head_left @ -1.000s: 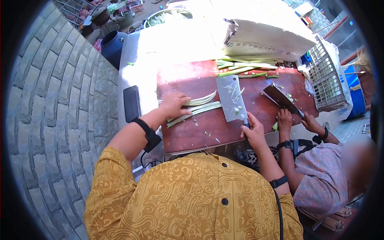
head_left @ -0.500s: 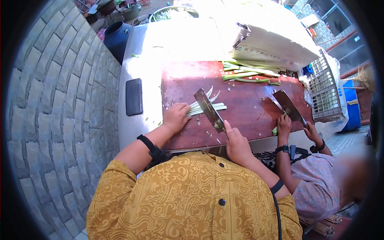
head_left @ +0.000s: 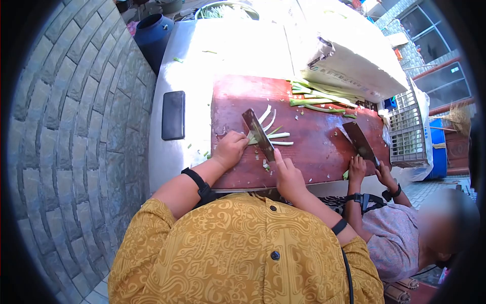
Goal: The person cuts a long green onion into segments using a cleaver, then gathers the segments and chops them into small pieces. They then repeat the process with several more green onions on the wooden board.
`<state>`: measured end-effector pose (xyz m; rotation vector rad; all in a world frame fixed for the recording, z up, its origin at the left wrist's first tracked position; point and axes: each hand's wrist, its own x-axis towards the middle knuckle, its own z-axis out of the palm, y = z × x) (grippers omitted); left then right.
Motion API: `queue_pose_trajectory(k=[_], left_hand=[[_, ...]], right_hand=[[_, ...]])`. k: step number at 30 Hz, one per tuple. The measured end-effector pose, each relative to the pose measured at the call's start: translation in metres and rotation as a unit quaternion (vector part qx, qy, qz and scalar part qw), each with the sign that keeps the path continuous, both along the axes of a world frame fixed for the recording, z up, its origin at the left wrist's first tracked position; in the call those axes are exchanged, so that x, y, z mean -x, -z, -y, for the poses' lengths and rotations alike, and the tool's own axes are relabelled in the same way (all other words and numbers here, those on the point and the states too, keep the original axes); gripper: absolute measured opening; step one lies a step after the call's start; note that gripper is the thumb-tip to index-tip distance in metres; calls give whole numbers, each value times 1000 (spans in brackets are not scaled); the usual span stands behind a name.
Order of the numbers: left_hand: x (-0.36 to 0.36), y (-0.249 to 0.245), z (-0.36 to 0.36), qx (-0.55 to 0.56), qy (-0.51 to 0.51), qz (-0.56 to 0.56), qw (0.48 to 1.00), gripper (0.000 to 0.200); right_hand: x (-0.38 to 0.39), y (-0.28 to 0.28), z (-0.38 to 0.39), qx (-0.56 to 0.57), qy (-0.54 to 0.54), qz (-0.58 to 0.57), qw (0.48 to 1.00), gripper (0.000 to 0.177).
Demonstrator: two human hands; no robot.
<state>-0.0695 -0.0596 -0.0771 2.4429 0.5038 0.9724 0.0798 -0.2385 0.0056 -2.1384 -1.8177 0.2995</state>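
My right hand (head_left: 290, 178) grips the handle of a cleaver (head_left: 258, 133), its broad blade slanting up and to the left over the board. Curled on the left side of the board, my left hand (head_left: 231, 150) presses a small bunch of green onions (head_left: 277, 136) close beside the blade. White and pale-green stalks fan out on the blade's far side. Part of the bunch is hidden under my fingers and behind the cleaver. Beneath everything lies a red-brown cutting board (head_left: 314, 147) dotted with small onion scraps.
More green onions (head_left: 316, 99) lie at the board's back, against a white printed sack (head_left: 354, 76). On the right, a co-worker's hands (head_left: 358, 166) work with a second cleaver (head_left: 360, 142). A phone (head_left: 173, 115) rests at left; a grey plastic crate (head_left: 407, 129) stands at right.
The cleaver and my right hand have shifted slightly left, closer to my left hand. The stalks, bundled together before, now lie spread apart. The whole view has shifted a little.
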Motion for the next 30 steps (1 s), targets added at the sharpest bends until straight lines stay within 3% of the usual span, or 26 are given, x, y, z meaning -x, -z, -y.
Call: queue_pose_trajectory(k=[9, 18, 21, 25, 30], left_hand=[[7, -5, -8, -11, 68, -23, 997, 14], [4, -8, -2, -49, 53, -41, 997, 13], [9, -7, -9, -26, -32, -61, 997, 15], [16, -6, -19, -15, -70, -75, 995, 16], [12, -1, -29, 75, -142, -61, 985, 16]], right_hand=[[6, 5, -28, 18, 10, 18, 1000, 67], [4, 8, -40, 28, -16, 31, 999, 67], [-1, 3, -22, 45, -16, 25, 999, 67], [-13, -11, 11, 85, -29, 28, 996, 70], [-18, -18, 23, 116, 0, -2, 993, 77]])
